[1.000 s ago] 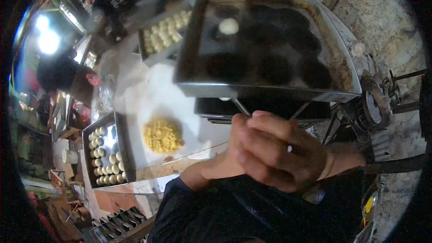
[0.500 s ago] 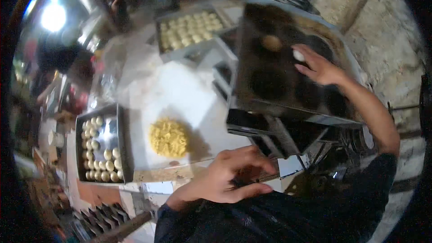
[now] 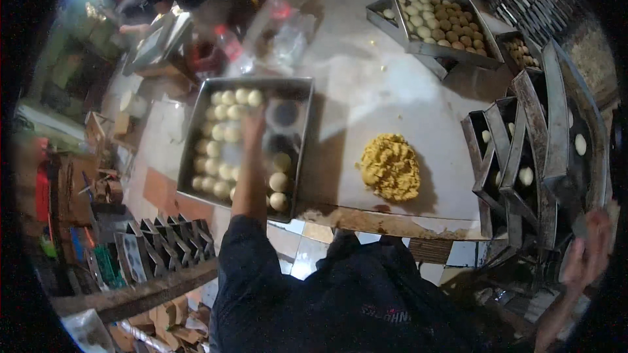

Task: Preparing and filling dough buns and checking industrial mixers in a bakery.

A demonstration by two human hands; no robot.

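While reaching into the left tray [image 3: 299, 150] with the left hand [image 3: 254, 124], holding the right hand [image 3: 587, 245] far out to the near right, by the near end of the steel pans [image 3: 555, 117]. Cannot tell whether gripping anything on the left: too blurred among the pale balls [image 3: 222, 189]. On the right, spreading wide with extended fingers; cannot tell whether touching the closest pan.

Seeing the balls set in rows along the far, left and near sides of the left tray, with a few more by its near right corner. Looking down on a yellow heap [image 3: 390, 168] lying apart from the left tray, to its right, on the pale table [image 3: 353, 78] near the near edge. Facing, at the far right, a full tray [image 3: 451, 55] of balls, paler on the left and browner on the right, overlapping a smaller tray [image 3: 386, 29]. Noticing single pale balls inside some of the steel pans, all standing at angles. At the far left, making out red-capped bottles [image 3: 278, 10] and, beyond, a co-worker [image 3: 136, 10]. At the near left, glimpsing dark pans [image 3: 163, 248] beside a beam [image 3: 144, 293].
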